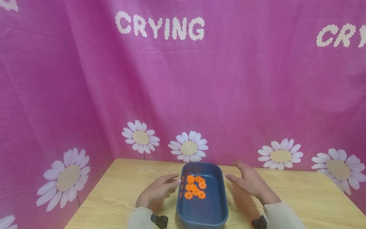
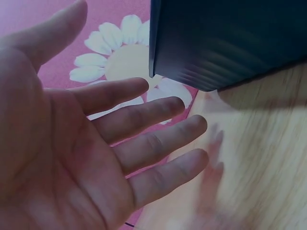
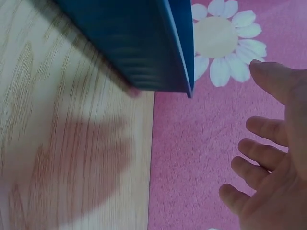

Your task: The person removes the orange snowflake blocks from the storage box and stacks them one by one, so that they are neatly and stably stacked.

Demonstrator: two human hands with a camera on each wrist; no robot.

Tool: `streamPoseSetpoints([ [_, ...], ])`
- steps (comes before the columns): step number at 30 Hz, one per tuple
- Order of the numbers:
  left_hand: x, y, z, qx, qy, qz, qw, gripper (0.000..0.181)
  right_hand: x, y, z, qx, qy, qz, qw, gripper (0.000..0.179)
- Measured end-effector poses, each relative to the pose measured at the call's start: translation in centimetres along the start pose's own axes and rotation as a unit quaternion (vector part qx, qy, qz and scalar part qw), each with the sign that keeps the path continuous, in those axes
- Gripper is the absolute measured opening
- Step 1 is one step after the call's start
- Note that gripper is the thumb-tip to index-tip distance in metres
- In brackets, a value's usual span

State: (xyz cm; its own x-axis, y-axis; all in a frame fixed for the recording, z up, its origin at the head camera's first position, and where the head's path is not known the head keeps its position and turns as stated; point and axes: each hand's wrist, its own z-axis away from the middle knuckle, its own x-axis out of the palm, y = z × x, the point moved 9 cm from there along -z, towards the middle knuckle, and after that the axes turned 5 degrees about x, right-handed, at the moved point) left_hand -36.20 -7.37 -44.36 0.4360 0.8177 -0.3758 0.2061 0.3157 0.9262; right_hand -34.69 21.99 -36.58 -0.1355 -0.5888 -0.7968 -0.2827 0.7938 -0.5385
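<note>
A dark blue rectangular tray (image 1: 214, 206) stands on the wooden table between my two hands. Several orange flower-shaped pieces (image 1: 195, 187) lie in a cluster on its floor, toward the left side. To the left of the tray is my left hand (image 1: 159, 190), its palm facing the wall with fingers spread and nearly straight; in the left wrist view the fingertips stand apart from the tray's side (image 2: 216, 43). My right hand (image 1: 251, 182) is at the other side, fingers extended and holding nothing, with a gap to the tray wall (image 3: 129, 43) in the right wrist view.
The light wood table (image 1: 114, 197) ends at the back against a pink cloth (image 1: 228, 95) printed with daisies and white lettering. Another stretch of cloth closes off the left side. A small dark device (image 1: 160, 220) sits on each wrist.
</note>
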Motion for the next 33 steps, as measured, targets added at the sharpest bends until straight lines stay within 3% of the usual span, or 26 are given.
streamPoseSetpoints([
  [4,0.4,-0.2,-0.2,-0.001,-0.004,0.035,0.9994,0.067,0.3,-0.5,-0.3,0.002,-0.01,-0.008,0.9999,0.062],
  [13,0.9,-0.7,-0.3,-0.016,-0.009,0.066,0.9977,0.062,1.1,-1.5,-1.1,0.002,-0.014,-0.015,0.9998,0.06],
  [21,1.2,-0.7,-0.4,-0.008,-0.015,0.051,0.9985,0.054,1.7,-2.6,-1.7,0.002,-0.017,-0.023,0.9996,0.061],
  [33,1.7,-0.8,-0.2,-0.015,-0.031,0.09,0.9954,0.059,3.6,-3.3,-3.2,0.049,-0.045,-0.049,0.9966,0.048],
])
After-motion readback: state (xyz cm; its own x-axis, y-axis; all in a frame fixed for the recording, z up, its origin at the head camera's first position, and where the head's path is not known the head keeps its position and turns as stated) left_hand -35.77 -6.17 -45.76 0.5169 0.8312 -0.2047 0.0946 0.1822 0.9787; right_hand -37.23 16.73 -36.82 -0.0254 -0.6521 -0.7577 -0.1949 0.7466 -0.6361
